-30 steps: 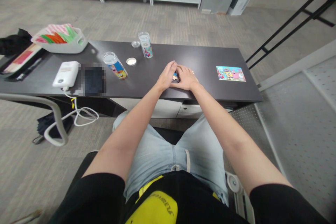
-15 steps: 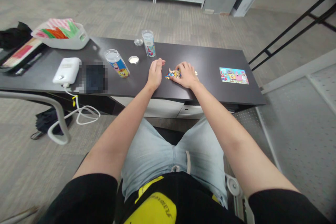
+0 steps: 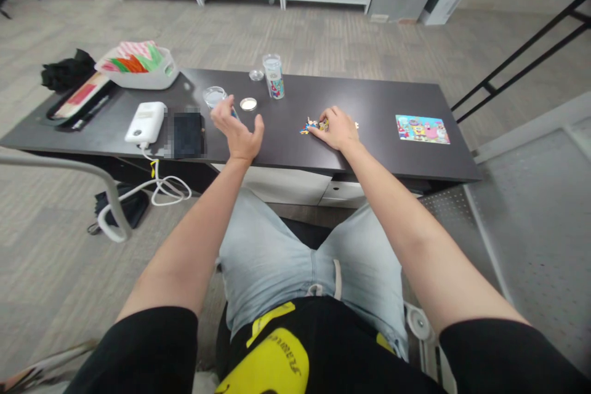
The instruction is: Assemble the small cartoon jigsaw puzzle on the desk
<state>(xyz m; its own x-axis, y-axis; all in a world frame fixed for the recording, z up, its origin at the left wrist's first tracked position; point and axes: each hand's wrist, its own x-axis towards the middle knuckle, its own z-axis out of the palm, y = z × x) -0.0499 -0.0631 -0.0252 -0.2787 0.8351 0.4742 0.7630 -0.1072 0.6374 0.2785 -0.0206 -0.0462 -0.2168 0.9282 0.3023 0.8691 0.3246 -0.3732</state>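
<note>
My left hand (image 3: pixel 239 135) is raised over the table beside the clear plastic can (image 3: pixel 214 96). Its fingers and thumb are spread, and it hides most of the can; I cannot tell whether they touch. My right hand (image 3: pixel 340 128) rests on the table, fingers curled round a small pile of colourful jigsaw puzzle pieces (image 3: pixel 310 125). Part of the pile is hidden under that hand. A second clear can with a cartoon print (image 3: pixel 276 81) stands upright further back. Two round lids lie nearby, a silver lid (image 3: pixel 248 104) and a clear-looking lid (image 3: pixel 256 75).
On the right of the dark table (image 3: pixel 378 154) lies a cartoon picture card (image 3: pixel 423 130). Leftward are a white power bank (image 3: pixel 145 123) with a cable (image 3: pixel 162 188), a blurred-out dark item (image 3: pixel 187 135), a white basket (image 3: pixel 148 78) of colourful packets and a black tray (image 3: pixel 76 112).
My left hand has moved left from beside the pieces to the near can, and its fingers have spread. My right hand stays at the pile. The view has shifted slightly.
</note>
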